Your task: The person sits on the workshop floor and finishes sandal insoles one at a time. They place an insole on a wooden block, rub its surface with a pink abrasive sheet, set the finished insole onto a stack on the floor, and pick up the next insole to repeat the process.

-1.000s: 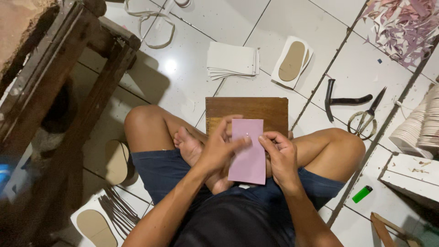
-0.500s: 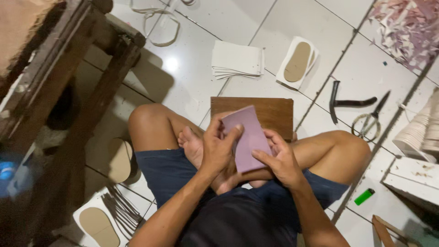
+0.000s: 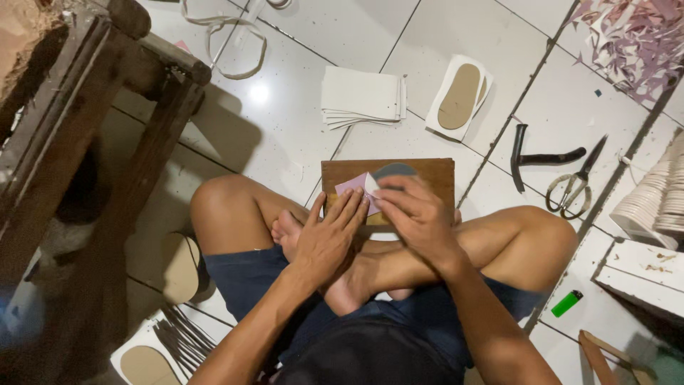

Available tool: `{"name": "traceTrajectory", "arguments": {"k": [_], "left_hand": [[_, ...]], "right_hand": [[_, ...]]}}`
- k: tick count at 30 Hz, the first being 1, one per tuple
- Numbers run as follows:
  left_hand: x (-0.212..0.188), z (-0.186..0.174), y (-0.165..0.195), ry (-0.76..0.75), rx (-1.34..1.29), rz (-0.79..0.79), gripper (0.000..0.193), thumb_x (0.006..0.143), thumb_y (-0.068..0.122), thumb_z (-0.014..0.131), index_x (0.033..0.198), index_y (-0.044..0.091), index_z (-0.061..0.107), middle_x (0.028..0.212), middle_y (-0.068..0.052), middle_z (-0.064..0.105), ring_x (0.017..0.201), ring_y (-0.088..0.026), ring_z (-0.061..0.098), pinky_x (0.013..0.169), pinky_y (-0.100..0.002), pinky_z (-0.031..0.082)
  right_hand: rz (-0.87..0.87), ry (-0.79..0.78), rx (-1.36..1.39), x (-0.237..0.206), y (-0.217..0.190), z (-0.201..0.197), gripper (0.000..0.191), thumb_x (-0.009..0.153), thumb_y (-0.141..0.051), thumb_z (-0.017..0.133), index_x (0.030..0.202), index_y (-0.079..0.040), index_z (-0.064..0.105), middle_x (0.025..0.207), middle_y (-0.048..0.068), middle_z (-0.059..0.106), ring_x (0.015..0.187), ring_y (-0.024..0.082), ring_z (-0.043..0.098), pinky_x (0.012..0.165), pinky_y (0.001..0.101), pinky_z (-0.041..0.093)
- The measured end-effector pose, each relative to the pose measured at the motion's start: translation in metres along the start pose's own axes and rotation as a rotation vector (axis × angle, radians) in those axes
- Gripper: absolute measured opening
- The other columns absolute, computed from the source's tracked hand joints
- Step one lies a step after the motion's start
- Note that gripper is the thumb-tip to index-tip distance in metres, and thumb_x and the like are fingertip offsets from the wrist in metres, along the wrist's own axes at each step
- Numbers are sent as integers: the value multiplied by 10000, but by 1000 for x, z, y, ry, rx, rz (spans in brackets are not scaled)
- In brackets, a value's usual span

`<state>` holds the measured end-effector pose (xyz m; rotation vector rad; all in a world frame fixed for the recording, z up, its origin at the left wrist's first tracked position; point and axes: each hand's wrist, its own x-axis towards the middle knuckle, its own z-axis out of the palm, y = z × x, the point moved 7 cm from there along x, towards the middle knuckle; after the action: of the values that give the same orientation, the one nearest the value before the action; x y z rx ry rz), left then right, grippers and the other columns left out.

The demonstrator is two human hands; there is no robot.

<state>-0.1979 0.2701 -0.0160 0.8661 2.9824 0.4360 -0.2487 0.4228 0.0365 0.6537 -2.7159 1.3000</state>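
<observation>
Both palms down, pink sheet pinned on the board.

Your left hand (image 3: pixel 329 239) and right hand (image 3: pixel 417 217) lie flat, fingers spread, pressing the pink sheet (image 3: pixel 354 187) onto the wooden board (image 3: pixel 427 175) at your feet; a grey oval (image 3: pixel 393 170) peeks out beneath. Cutting looks undone: scissors (image 3: pixel 573 182) lie far right, white sheet stack (image 3: pixel 362 96) waits beyond, green lighter (image 3: pixel 567 303) near right.

A wooden board (image 3: pixel 420 175) lies on the floor (image 3: pixel 299 135); a stack of sheets (image 3: pixel 362 96) lies beyond it, scissors (image 3: pixel 573 187) to its right, a lighter (image 3: pixel 567 303) nearer right.
</observation>
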Motion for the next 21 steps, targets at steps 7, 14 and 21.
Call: {"name": "traceTrajectory", "arguments": {"k": [7,14,21], "left_hand": [[-3,39,-19,-304,-92,40,562,855,189,581,1404,70,559,1495,-96,503,1466,-233,386,1257,-514,181],[1,34,-19,-344,-70,77,515,872,174,567,1383,109,563,1457,-60,537,1473,-198,404,1255,-491,195],[26,-5,-1,-151,-81,103,749,804,196,588,1525,95,413,1581,-78,419,1406,-215,395,1135,-509,271]], "right_hand": [[-271,-213,191,46,-35,60,662,923,-337,715,1493,-76,502,1564,182,466,1483,363,432,1242,494,328],[-254,-325,-16,31,32,88,725,986,-399,648,1578,-78,378,1641,202,338,1538,374,318,1267,549,239],[228,26,594,24,99,17,504,1129,-285,491,1555,-17,459,1579,154,528,1458,275,493,1275,467,302]]}}
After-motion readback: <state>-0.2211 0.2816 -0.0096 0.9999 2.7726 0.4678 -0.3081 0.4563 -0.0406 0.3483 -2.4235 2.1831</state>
